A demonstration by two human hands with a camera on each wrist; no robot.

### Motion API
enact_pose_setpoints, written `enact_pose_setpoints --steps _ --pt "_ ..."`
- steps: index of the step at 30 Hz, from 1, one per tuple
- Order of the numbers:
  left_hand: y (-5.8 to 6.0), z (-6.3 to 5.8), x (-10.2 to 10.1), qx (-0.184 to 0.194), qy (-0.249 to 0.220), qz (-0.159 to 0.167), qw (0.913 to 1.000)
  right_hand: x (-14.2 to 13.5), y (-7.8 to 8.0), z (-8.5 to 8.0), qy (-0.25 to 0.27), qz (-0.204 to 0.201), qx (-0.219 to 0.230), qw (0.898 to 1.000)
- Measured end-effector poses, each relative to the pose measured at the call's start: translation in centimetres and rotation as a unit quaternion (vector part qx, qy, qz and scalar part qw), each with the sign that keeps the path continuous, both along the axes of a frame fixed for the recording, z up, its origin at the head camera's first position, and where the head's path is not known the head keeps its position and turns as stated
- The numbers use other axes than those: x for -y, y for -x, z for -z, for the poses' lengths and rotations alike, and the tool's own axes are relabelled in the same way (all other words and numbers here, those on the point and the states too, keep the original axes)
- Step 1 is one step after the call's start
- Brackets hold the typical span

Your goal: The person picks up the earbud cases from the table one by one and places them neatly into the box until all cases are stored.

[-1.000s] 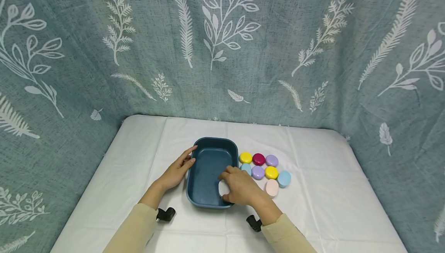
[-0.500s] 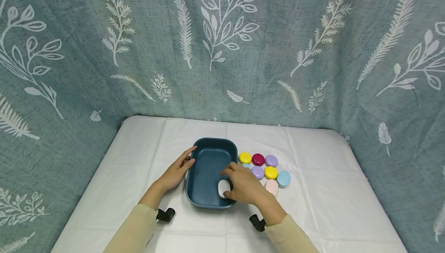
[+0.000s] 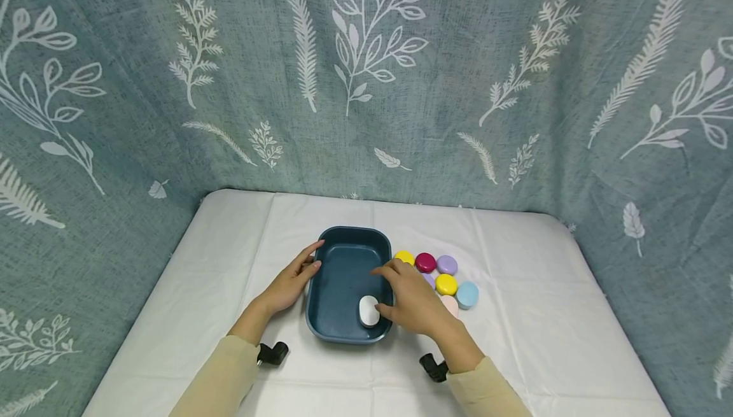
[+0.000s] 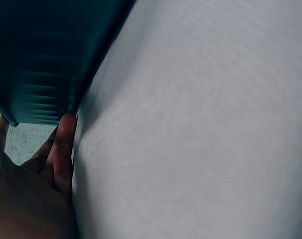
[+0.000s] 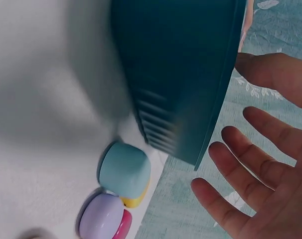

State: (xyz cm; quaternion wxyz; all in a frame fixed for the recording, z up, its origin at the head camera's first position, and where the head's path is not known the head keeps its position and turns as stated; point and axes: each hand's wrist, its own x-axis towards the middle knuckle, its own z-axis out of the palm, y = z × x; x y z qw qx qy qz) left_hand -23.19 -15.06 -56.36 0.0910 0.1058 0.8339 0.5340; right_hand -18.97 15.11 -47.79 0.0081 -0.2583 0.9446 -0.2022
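A white oval piece point(image 3: 368, 311) with rounded edges lies inside the dark teal tray point(image 3: 338, 296), near its front right corner. My right hand point(image 3: 417, 302) hovers over the tray's right rim, fingers spread and holding nothing. Its thumb tip overlaps the white piece's edge in the head view. In the right wrist view the fingers point(image 5: 260, 169) are apart, outside the tray wall. My left hand point(image 3: 290, 283) rests at the tray's left side, with thumb and forefinger at the rim. Its lower fingers point(image 4: 65, 149) lie against the outer wall in the left wrist view.
Right of the tray sit several smooth rounded pieces: yellow point(image 3: 446, 284), dark red point(image 3: 425, 262), lilac point(image 3: 447, 265), light blue point(image 3: 467, 295) and pale pink point(image 3: 450, 305). My right hand partly covers some. A white cloth point(image 3: 550, 315) covers the table; a patterned curtain point(image 3: 424, 149) surrounds it.
My right hand has let go of the white piece and drawn back up and to the right. The piece now lies uncovered in the tray. My left hand stays put.
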Motion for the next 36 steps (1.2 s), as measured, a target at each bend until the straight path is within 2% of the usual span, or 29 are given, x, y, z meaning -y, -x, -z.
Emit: enact_pose_setpoints --steps 11,19,26,36 --pt "0.3 -0.5 0.4 -0.005 0.005 -0.002 1.0000 -2.2 0.4 0.1 0.071 0.042 0.038 0.996" --pt "0.5 -0.5 0.7 -0.008 0.005 -0.003 1.0000 -3.4 1.2 0.8 0.081 0.047 0.017 0.995" --pt "0.7 -0.6 0.5 -0.004 0.002 -0.001 1.0000 -3.8 2.0 2.0 0.056 0.068 0.007 0.996" --pt "0.0 0.1 0.3 0.005 0.000 -0.004 1.0000 -3.7 2.6 4.5 -0.029 0.086 0.001 0.996"
